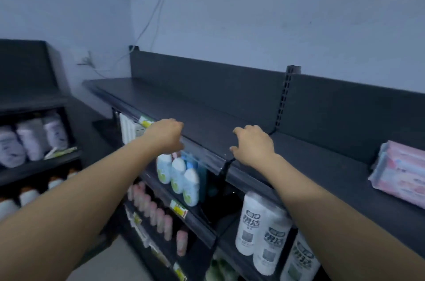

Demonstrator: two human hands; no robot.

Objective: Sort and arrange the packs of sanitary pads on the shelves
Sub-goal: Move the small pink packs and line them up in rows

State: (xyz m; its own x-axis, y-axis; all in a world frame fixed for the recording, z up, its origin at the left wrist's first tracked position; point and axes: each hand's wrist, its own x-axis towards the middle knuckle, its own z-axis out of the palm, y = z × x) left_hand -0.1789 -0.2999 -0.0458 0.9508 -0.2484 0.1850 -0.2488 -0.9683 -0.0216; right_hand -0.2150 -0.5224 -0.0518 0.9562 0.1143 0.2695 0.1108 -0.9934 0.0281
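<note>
A stack of pink and blue sanitary pad packs lies on the dark top shelf at the far right. My left hand hangs at the shelf's front edge, fingers curled down, with nothing seen in it. My right hand rests on the front lip of the same shelf, fingers loosely bent and apart, holding nothing. Both hands are well left of the packs.
Below the top shelf stand white and green bottles, pink bottles and white rolls with dark print. A second dark rack at the left holds white packs. A slotted upright post divides the back panel.
</note>
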